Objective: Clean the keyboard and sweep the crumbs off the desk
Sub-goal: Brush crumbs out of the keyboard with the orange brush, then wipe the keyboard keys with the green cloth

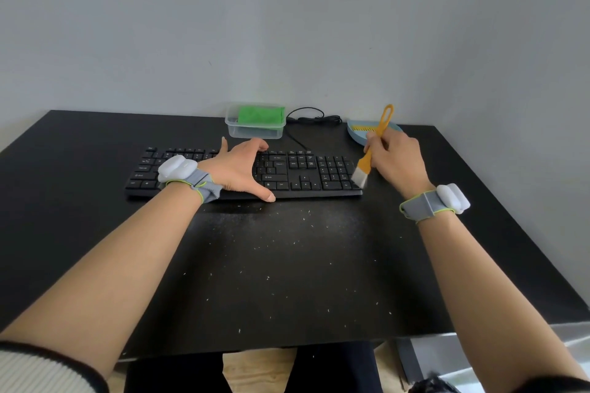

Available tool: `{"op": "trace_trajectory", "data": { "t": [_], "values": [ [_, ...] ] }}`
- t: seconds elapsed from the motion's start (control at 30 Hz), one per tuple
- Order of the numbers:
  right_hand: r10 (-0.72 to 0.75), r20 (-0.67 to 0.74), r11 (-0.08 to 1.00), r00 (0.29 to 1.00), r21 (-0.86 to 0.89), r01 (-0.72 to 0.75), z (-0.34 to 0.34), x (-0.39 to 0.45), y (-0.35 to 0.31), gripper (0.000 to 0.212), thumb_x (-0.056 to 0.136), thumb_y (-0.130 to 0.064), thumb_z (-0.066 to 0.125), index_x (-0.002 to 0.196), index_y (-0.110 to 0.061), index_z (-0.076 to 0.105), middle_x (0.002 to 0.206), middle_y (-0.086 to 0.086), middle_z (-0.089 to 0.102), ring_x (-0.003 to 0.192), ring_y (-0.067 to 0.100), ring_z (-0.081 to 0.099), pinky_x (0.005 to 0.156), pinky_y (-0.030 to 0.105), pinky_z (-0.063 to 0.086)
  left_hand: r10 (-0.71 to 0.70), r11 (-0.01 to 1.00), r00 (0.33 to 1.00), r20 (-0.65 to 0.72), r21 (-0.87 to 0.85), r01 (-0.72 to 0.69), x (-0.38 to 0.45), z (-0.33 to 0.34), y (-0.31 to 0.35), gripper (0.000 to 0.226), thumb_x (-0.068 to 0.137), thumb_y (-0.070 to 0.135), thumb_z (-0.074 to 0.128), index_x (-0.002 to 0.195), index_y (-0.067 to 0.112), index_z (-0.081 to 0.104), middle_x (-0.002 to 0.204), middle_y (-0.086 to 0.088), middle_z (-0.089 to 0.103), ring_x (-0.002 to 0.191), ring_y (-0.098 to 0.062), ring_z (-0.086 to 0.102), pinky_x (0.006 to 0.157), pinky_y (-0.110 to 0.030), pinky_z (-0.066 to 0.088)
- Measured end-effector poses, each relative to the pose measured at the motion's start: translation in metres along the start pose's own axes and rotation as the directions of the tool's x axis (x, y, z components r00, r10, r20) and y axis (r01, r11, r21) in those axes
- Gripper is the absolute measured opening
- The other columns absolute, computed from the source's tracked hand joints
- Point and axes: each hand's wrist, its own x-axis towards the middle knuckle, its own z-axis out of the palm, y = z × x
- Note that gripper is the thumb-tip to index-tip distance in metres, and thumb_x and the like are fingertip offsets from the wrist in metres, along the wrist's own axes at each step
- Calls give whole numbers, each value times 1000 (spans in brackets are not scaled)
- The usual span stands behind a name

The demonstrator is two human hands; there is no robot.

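1. A person seated at a black rectangular desk (95, 150) steadies a black full-size corded keyboard (303, 169) with the left hand (239, 169), thumb hooked over the near edge and fingers reaching across the keys toward the far edge; it reads as a clamp around the board, not a flat rest.

2. The right hand (394, 159) grips the orange plastic handle of a small flat brush with pale bristles (370, 163), whose tip meets the keyboard's right end, at the number pad.

3. Pale crumbs (287, 249) speckle the desk between the keyboard and the near edge, thickest just in front of the keyboard.

4. Done well, the brushing would likely run in short strokes along the key rows, always one way, with the left hand keeping the board from sliding.

5. Light pressure seems wise: the bristles need to reach between keys, not flatten over them.

6. A round light-blue plastic dustpan with a yellow comb edge (356, 134) waits just behind the right hand, handy for the desk sweep to come.

7. A clear lidded plastic box holding a green cloth (255, 120) sits behind the keyboard, beside its coiled black cable (309, 116).
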Motion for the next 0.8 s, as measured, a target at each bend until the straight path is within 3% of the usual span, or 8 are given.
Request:
{"op": "trace_trajectory", "data": {
  "t": [0.1,0.3,0.47,0.57,0.67,0.8],
  "values": [
    [40,145,999,989,-40,-34,1,1,-3,40,98,-33,50,68,-16,71,71,1,67,74,22,64,76,41,54,-1,1000,1000,13,-2,1,1,0,4,115,60,60,85,148,17,24,153,1,34,144,-20,30,118,-56,-13],
    [18,53,983,998,183,-28,-2,6,-13,35,100,-26,50,72,-18,69,57,-2,59,49,8,51,57,28,45,5,1000,999,49,-27,-3,5,0,13,116,62,56,86,149,15,21,156,-1,31,145,-22,27,121,-51,-5],
    [45,22,941,999,335,-50,1,13,-22,19,98,-23,57,90,-11,69,63,1,65,47,9,53,44,21,46,-7,995,996,90,-101,16,4,-14,13,103,72,54,81,149,16,25,154,2,33,142,-19,31,118,-38,24],
    [55,17,905,998,422,-57,7,19,-32,12,97,-20,61,99,-9,62,67,6,69,48,12,56,43,22,47,0,990,1000,24,-143,3,6,-29,0,83,79,56,74,143,20,37,146,8,46,134,-12,41,107,-29,33],
    [70,28,871,997,486,-75,16,26,-40,13,98,-24,60,97,-11,62,69,8,72,49,14,59,46,26,49,23,988,996,-91,-151,-37,10,-40,-10,50,87,43,71,129,22,53,127,12,62,125,-11,51,99,-28,37],
    [79,102,805,992,580,-124,32,36,-58,33,104,-30,45,89,-10,67,74,10,73,53,16,61,46,26,51,37,986,971,-235,-148,-73,17,-49,-25,22,91,22,67,113,21,62,107,11,71,108,-12,62,84,-26,41]
  ]
}}
